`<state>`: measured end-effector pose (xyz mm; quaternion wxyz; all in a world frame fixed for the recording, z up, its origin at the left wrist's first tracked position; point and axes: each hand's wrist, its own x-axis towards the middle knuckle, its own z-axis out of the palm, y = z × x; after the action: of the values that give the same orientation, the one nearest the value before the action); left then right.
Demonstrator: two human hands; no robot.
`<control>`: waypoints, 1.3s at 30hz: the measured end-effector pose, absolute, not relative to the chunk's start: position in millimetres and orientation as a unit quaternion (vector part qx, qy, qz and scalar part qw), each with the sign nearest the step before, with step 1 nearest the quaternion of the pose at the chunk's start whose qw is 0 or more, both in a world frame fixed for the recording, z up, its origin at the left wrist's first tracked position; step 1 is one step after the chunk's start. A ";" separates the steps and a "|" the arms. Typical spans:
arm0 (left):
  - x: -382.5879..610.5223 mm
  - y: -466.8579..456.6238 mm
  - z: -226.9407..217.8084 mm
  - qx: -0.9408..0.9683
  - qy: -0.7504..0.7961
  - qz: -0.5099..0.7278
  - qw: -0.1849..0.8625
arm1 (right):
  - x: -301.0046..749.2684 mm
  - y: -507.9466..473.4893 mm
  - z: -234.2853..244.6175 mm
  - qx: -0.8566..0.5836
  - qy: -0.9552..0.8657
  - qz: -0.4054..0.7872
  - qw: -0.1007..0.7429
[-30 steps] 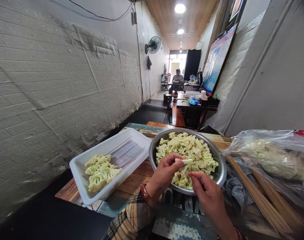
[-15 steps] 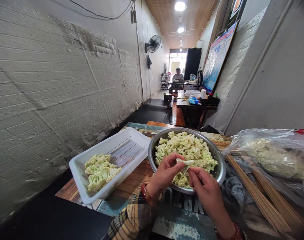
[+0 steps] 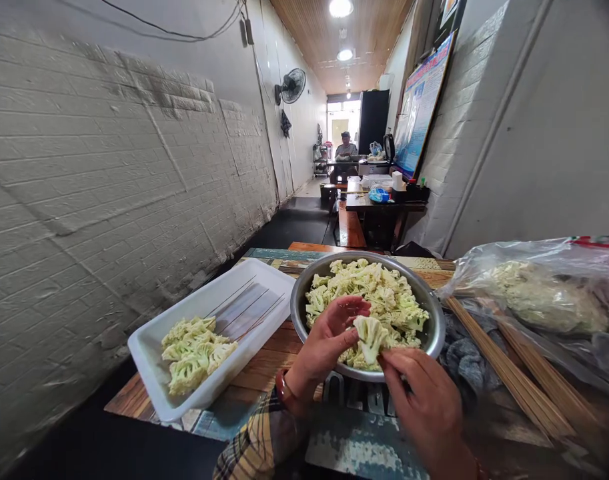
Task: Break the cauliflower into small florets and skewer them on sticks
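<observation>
Over the steel bowl (image 3: 437, 333), my right hand (image 3: 424, 393) pinches a cauliflower floret (image 3: 370, 337) near its stem, the head turned up and to the left. My left hand (image 3: 324, 347) is beside it, thumb and fingers apart, the thumb tip close to the floret; whether they touch I cannot tell. Cut cauliflower (image 3: 379, 283) fills the bowl. To the left is a white plastic tray (image 3: 151, 393), with skewered cauliflower (image 3: 194, 357) at its near end and several thin sticks reaching toward its far end.
Bundled bamboo skewers (image 3: 509, 373) and a grey cloth (image 3: 467, 353) lie right of the bowl. Behind them is a clear plastic bag (image 3: 544, 287) with more cauliflower. Farther back are another table (image 3: 359, 203) and a seated person (image 3: 346, 148). A brick-patterned wall (image 3: 84, 200) runs along the left.
The floret has turned from lying sideways to head up. My left fingers have come apart from it, while my right hand keeps its stem. The view has shifted slightly to the right.
</observation>
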<state>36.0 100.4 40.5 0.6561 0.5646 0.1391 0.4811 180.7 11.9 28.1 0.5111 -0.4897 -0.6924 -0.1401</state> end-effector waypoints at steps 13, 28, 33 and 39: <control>36.9 96.1 47.7 0.565 0.170 0.463 0.661 | 180.2 11.5 25.2 -0.510 -0.693 -0.060 0.506; 36.7 93.8 53.3 0.590 0.161 0.444 0.655 | 175.2 15.4 33.9 -0.531 -0.632 0.132 0.550; 36.4 94.2 52.6 0.634 0.252 0.434 0.588 | 175.8 20.2 30.6 -0.539 -0.606 0.207 0.547; 39.4 95.1 51.5 0.615 0.316 0.463 0.555 | 176.8 19.3 32.5 -0.546 -0.618 0.239 0.513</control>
<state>39.4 95.1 51.5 0.5547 0.6147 0.3164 0.4630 176.8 19.3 32.5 0.5125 -0.5456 -0.6184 0.2392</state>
